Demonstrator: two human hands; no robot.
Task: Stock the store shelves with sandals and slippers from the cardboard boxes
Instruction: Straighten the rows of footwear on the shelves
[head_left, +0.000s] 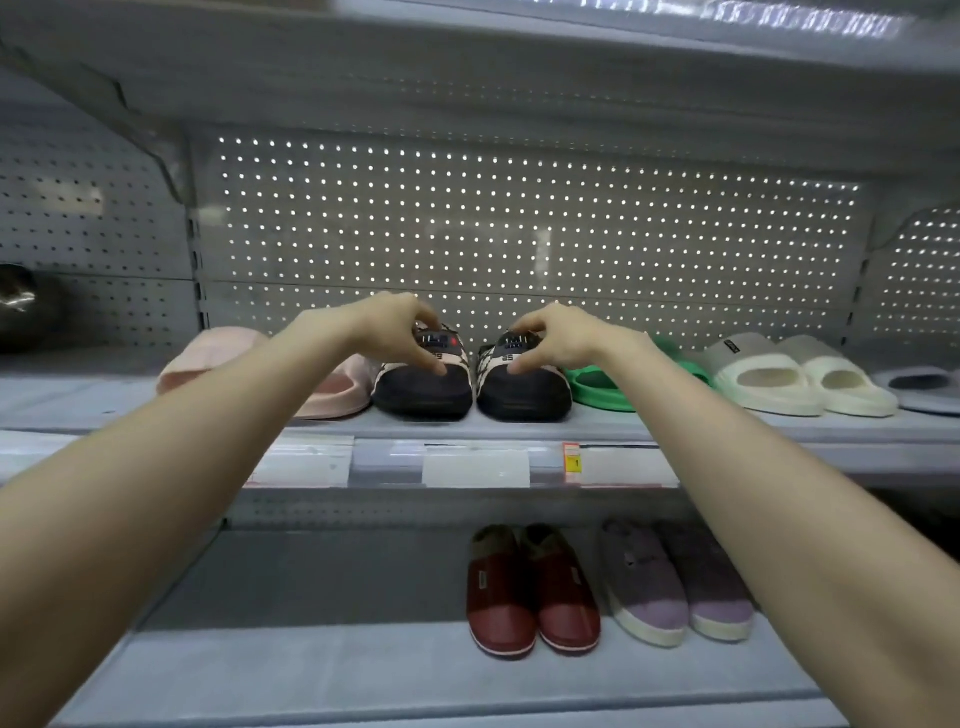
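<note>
Two black slippers with checked sides stand side by side, toes toward me, on the middle shelf (675, 426). My left hand (400, 332) pinches the top of the left black slipper (421, 389), fingers curled over its strap. My right hand (550, 338) pinches the top of the right black slipper (524, 395) the same way. Both slippers rest on the shelf board. No cardboard box is in view.
Pink slides (332, 389) sit left of the black pair, green slides (602, 387) and cream slides (763, 382) to the right, a grey slide (919, 387) beyond. The lower shelf (311, 665) holds red slippers (524, 592) and purple slippers (670, 587). Price tags (475, 465) line the shelf edge.
</note>
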